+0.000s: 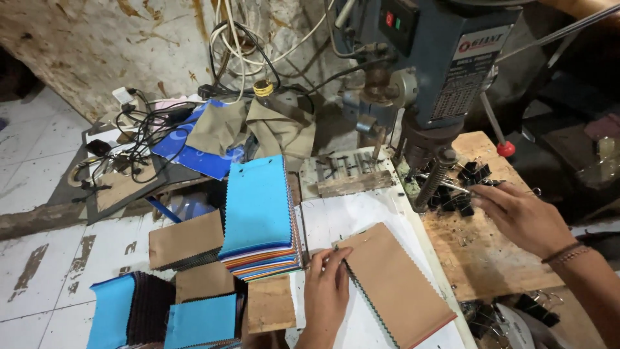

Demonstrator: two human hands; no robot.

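swatch stack pinned while we reach for a clip

swatch stack [394,284] with its brown cover lies near us on the white table [342,216]. our left hand [326,291] presses flat on the stack's left corner, fingers closed over the edge, so the layers stay squared. farther right, our right hand [520,216] pinches at the black binder clips [468,187] heaped on the wooden board, beside the drill press [429,77]. left of us, a blue-topped pile [258,213] waits within easy reach.
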